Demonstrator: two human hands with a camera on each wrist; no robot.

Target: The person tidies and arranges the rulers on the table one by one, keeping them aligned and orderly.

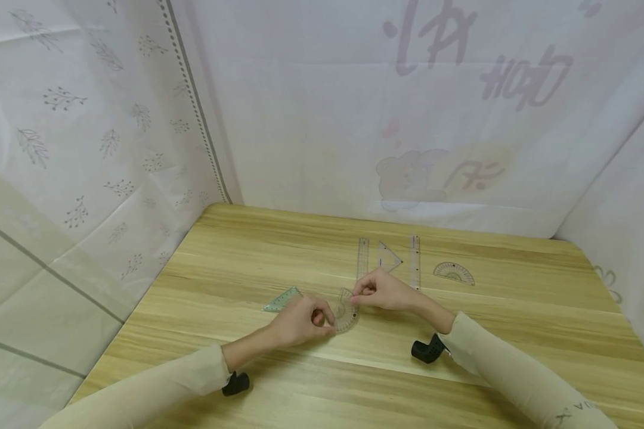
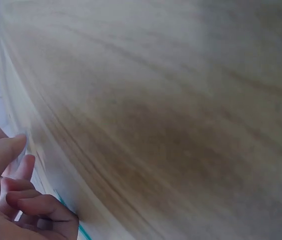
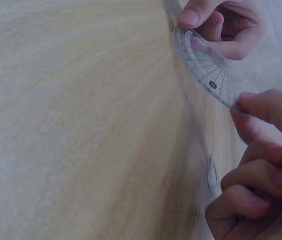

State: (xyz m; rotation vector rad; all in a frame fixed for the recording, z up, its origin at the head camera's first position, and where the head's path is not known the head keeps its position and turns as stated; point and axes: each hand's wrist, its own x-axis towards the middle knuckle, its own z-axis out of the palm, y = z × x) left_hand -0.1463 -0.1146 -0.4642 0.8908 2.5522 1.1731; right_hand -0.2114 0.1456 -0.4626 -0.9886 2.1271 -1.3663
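Observation:
Both hands hold one clear plastic protractor [image 1: 345, 320] between them, close over the wooden table in the head view. My left hand [image 1: 302, 322] pinches its near end between thumb and fingers. At the opposite corner, the thumb and index finger of my right hand [image 1: 384, 290] grip the edge. The right wrist view shows the protractor [image 3: 208, 75] tilted, its curved scale facing the tabletop. Partly covered by the left hand, a green set square [image 1: 280, 301] lies just beyond it. In the left wrist view the left hand [image 2: 21, 200] is cut off by the frame.
Beyond the right hand lie a clear ruler [image 1: 362, 256], a small clear set square [image 1: 389, 258] and a second ruler [image 1: 415, 262]. A second protractor [image 1: 454, 273] is farther right. Patterned white cloth [image 1: 300, 119] hangs behind and beside the wooden table [image 1: 515, 333].

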